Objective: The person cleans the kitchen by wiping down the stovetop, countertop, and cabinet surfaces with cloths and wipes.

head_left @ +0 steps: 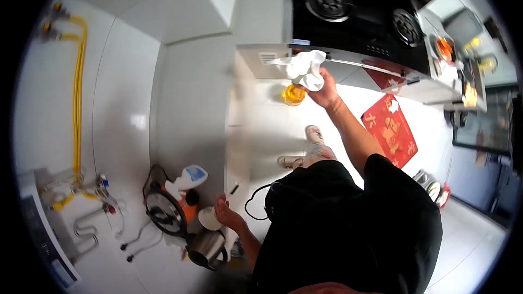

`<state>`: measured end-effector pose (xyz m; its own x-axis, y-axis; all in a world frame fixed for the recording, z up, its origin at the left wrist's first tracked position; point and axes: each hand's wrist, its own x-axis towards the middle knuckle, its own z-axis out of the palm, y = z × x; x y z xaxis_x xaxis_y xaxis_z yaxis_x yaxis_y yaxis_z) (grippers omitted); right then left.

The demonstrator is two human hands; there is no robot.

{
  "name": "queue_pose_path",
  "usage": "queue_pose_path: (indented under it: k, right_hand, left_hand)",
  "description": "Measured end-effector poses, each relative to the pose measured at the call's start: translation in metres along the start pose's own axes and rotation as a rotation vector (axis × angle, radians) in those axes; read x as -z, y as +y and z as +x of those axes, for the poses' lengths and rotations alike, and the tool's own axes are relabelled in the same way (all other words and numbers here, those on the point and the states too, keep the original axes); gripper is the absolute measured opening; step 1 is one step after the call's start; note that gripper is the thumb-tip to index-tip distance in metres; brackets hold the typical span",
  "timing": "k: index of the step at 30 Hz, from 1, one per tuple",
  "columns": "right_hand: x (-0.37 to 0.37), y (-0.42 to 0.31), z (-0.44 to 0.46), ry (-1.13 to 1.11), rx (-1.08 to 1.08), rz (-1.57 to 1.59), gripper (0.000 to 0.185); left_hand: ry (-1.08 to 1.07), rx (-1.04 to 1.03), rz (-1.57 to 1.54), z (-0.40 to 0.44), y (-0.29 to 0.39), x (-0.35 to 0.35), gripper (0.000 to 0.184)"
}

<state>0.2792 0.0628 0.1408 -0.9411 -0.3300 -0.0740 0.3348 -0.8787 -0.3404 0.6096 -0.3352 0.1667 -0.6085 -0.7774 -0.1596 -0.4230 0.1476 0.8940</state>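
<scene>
My right hand (pixel 327 91) is closed on a crumpled white cloth (pixel 306 71), held out in front of the stove's front edge. Just below that hand in the picture, a round container of yellow liquid (pixel 293 95) shows near the floor. My left hand (pixel 227 215) is at the counter edge, its fingers bent beside a cream-coloured round item (pixel 210 218). Whether it grips this item is unclear. A small black-and-white stick-like thing (pixel 234 189) shows close to its fingertips.
Beside my left hand stand a metal kettle (pixel 207 247), an orange appliance with a glass lid (pixel 165 212) and a white spray bottle (pixel 187 178). The black gas stove (pixel 365 8) lies ahead. A red mat (pixel 390 130) covers part of the floor. Yellow pipes (pixel 79 98) run along the wall.
</scene>
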Motion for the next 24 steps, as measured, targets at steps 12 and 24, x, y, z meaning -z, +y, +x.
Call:
queue_pose_path:
  k: [12, 24]
  right_hand:
    - [0.058, -0.075, -0.136, 0.329, 0.115, -0.041, 0.06]
    - [0.145, -0.005, -0.117, 0.651, -0.133, -0.19, 0.036]
  left_hand:
    - [-0.369, -0.192, 0.107, -0.011, 0.06, -0.13, 0.037]
    - [-0.44, -0.275, 0.677, 0.054, 0.015, -0.121, 0.043]
